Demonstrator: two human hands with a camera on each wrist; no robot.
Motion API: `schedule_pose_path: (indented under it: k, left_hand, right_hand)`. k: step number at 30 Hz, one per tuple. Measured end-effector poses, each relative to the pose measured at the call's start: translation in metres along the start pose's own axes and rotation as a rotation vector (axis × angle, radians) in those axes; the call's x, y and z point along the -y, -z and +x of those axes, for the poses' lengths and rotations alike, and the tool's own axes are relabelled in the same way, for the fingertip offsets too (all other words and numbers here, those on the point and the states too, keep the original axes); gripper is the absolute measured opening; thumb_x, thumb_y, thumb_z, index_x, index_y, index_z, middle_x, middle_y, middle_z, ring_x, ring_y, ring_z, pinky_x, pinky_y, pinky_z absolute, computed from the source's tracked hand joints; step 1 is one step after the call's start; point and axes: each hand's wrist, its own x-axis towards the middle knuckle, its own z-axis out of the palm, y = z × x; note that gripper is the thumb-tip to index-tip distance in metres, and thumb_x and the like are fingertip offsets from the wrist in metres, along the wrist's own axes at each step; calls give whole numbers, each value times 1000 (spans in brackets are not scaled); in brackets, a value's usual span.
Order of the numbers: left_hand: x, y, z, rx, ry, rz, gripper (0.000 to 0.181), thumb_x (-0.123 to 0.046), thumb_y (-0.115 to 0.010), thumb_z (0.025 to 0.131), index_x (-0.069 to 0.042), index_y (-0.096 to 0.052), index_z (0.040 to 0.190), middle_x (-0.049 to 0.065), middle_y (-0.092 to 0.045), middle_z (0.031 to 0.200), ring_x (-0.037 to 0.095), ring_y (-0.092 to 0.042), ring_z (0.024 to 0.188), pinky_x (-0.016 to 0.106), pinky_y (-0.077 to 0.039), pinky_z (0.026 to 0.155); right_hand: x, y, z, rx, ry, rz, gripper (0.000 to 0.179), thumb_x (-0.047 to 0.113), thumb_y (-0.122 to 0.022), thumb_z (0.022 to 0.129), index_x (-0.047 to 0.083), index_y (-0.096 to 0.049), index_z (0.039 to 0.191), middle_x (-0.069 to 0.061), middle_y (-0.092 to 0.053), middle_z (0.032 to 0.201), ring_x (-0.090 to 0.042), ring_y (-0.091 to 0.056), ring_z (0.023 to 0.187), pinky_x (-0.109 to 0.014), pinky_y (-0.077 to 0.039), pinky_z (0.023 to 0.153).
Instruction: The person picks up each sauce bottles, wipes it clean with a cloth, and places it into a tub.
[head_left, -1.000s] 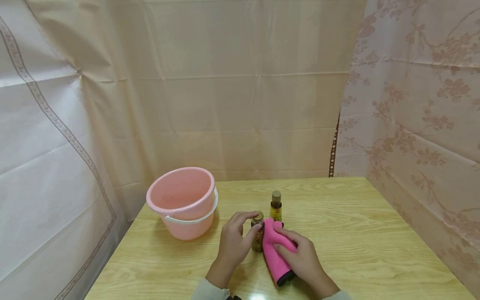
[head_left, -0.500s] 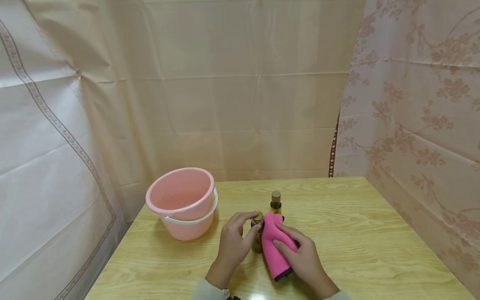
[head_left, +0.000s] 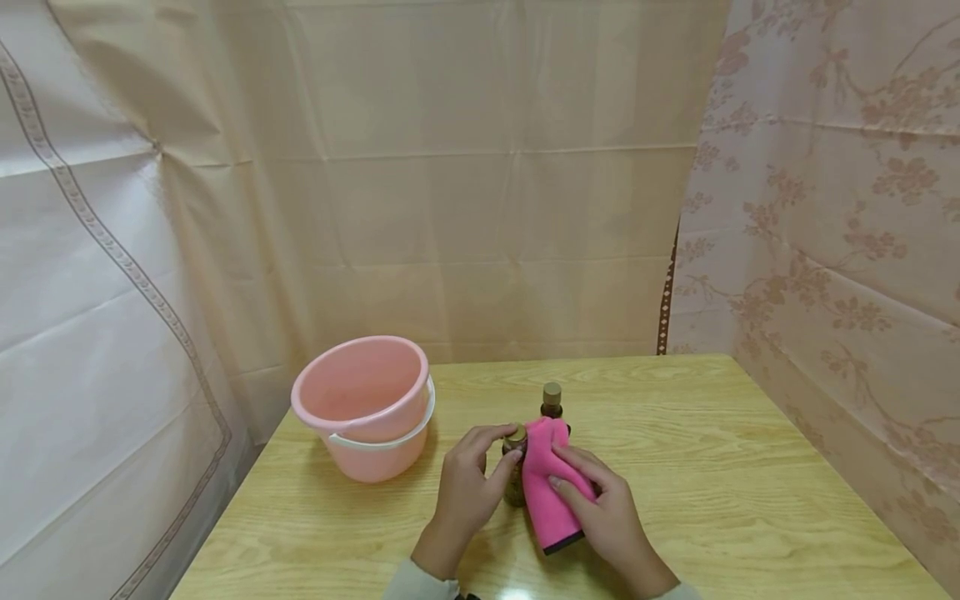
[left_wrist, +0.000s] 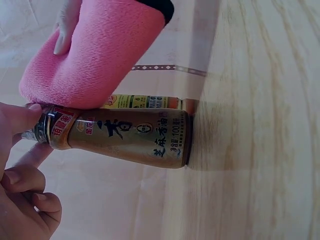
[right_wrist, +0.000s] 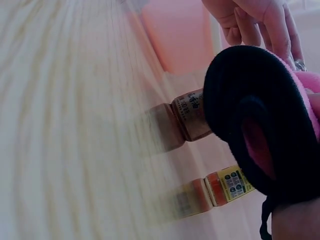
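A small brown sesame oil bottle [left_wrist: 127,137] stands upright on the table. My left hand [head_left: 463,475] pinches it at the neck and cap between thumb and fingers. My right hand [head_left: 611,508] grips a folded pink cloth [head_left: 551,492] with black edging, thumb on the near side. In the left wrist view the cloth lies against the bottle's side near the neck. Behind the cloth stands a second dark bottle [head_left: 552,400] with a dull gold cap. Its yellow label [right_wrist: 234,182] shows in the right wrist view, while the cloth hides most of it in the head view.
On the left of the wooden table [head_left: 712,467] stands a pink bucket [head_left: 378,450] with its white handle [head_left: 390,442] lowered at the front. A beige curtain [head_left: 480,208] hangs behind the table, and a floral one [head_left: 847,208] hangs along the right.
The pink cloth has shifted up and away from me, its black lower edge rising and its top covering more of the rear bottle. The left hand stays on the sesame oil bottle.
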Motion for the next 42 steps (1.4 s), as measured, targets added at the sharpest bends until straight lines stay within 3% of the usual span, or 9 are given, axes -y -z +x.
schedule_pose_path:
  k: [7,15,22,30,42]
  left_hand:
    - [0,0,0,1,-9,-4,31,-17,-77,94,-18,-73,125,-3,-73,113,1,-39,56,16,-38,49]
    - [1,0,0,8,-4,2,31,-18,-77,95,-18,-72,126,-4,-73,114,-2,-37,56,16,-38,48]
    - [-1,0,0,5,-4,11,32,-18,-78,93,-18,-73,125,-4,-73,115,5,-43,55,15,-38,49]
    - [1,-1,0,-22,-31,30,36,-21,-82,89,-19,-74,124,-5,-74,113,-2,-38,56,13,-35,49]
    - [-3,-3,0,-25,49,67,32,-29,-82,91,-23,-76,122,-3,-68,113,0,-39,59,16,-38,52]
  right_hand:
    - [0,-1,1,0,-83,-31,41,27,-80,91,34,-72,130,8,-66,137,-13,-68,114,-28,-60,86]
    - [0,0,1,21,-113,-76,39,29,-81,91,32,-72,129,5,-68,136,-13,-68,114,-24,-58,88]
    - [-4,1,1,30,-166,-151,39,27,-83,89,36,-73,126,8,-69,133,-14,-67,115,-23,-56,89]
    - [-9,1,1,50,-191,-192,40,22,-84,88,36,-74,124,8,-72,126,-11,-68,108,-24,-56,86]
    - [-7,1,2,79,-225,-267,39,23,-83,88,38,-74,123,4,-72,129,-15,-67,117,-26,-55,90]
